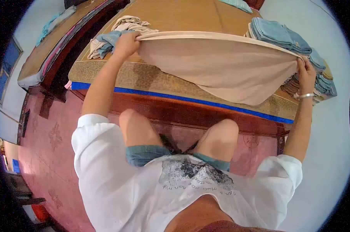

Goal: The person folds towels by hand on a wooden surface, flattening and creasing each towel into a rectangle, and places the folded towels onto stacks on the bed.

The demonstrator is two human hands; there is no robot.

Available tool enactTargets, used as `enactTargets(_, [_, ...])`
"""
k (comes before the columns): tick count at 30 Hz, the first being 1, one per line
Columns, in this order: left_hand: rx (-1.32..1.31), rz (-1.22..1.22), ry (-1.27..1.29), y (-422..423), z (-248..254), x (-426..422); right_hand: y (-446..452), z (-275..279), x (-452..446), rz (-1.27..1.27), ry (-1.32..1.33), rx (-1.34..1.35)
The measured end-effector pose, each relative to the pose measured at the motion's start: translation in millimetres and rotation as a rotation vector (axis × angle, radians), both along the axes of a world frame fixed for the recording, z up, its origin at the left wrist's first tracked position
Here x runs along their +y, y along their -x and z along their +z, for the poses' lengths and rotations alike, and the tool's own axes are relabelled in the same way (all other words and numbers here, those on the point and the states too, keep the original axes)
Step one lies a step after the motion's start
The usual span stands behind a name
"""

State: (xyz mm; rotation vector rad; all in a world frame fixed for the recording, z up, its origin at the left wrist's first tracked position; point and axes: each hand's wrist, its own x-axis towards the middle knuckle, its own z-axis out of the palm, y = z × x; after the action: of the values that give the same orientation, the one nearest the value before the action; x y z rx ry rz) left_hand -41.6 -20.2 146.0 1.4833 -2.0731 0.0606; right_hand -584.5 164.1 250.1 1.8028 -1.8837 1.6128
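Note:
A beige cloth [221,63] is stretched between my two hands above the near edge of the bed [175,15]. My left hand [127,43] grips its left top corner, beside a crumpled heap of beige and blue cloths [109,38]. At the right top corner, my right hand [306,71] pinches the cloth, with a bracelet on the wrist. The cloth's lower edge sags in a curve over the mattress side. Folded blue cloths [275,34] are stacked just behind the right corner, and more folded cloths [325,83] lie by my right hand.
A second bed or bench [55,42] stands at the left, with a light blue cloth [49,29] on it. A striped pillow [236,4] lies at the bed's far end. My knees are close to the bed's front, above the pink floor [47,135]. A wall rises at the right.

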Motion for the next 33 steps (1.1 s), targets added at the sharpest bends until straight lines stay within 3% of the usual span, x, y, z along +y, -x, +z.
enactTargets(5, [0.059, 0.08, 0.163, -7.7, 37.3, -20.7, 24.6, 31.4, -38.5, 0.016, 0.043, -0.108])
enactTargets(7, [0.013, 0.235, 0.035, -12.0, 57.6, -38.5, 17.5, 48.5, -42.7, 0.015, 0.088, -0.226])
enactTargets(9, [0.069, 0.213, 0.384, -21.7, 71.3, -49.6, 23.6, 61.2, -44.0, 0.03, 0.077, -0.218])
enactTargets(11, [0.119, 0.209, 0.377, -34.9, 89.2, -53.5, 26.7, 64.7, -43.2, 0.069, 0.232, -0.342])
enactTargets(13, [0.062, 0.093, 0.446, -57.2, 95.9, -58.3, 37.2, 61.6, -32.8, 0.112, 0.199, -0.372])
enactTargets(16, [0.13, 0.003, 0.293, -71.7, 88.7, -53.9, 36.8, 45.3, -19.9, 0.072, 0.145, -0.414])
enactTargets(18, [0.474, -0.283, 0.104, -71.2, 84.0, -42.5, 43.0, 39.7, -12.7, 0.091, 0.145, -0.403])
enactTargets(19, [0.471, -0.281, 0.099, -72.0, 84.9, -34.8, 44.3, 38.0, -9.2, 0.109, 0.15, -0.388])
enactTargets(21, [0.505, -0.378, -0.142, -74.2, 95.2, -14.5, 48.7, 39.5, -3.1, 0.094, 0.159, -0.354])
enactTargets(27, [0.662, -0.334, -0.156, -72.3, 99.1, 6.5, 67.0, 51.2, 12.7, 0.032, 0.213, -0.321])
enactTargets(29, [1.005, -0.487, -0.209, -66.6, 96.0, 7.0, 71.2, 50.8, 13.3, 0.031, 0.203, -0.305])
enactTargets(33, [1.163, -0.53, -0.305, -51.9, 91.8, 15.6, 95.9, 34.5, 0.3, 0.001, 0.116, -0.306])
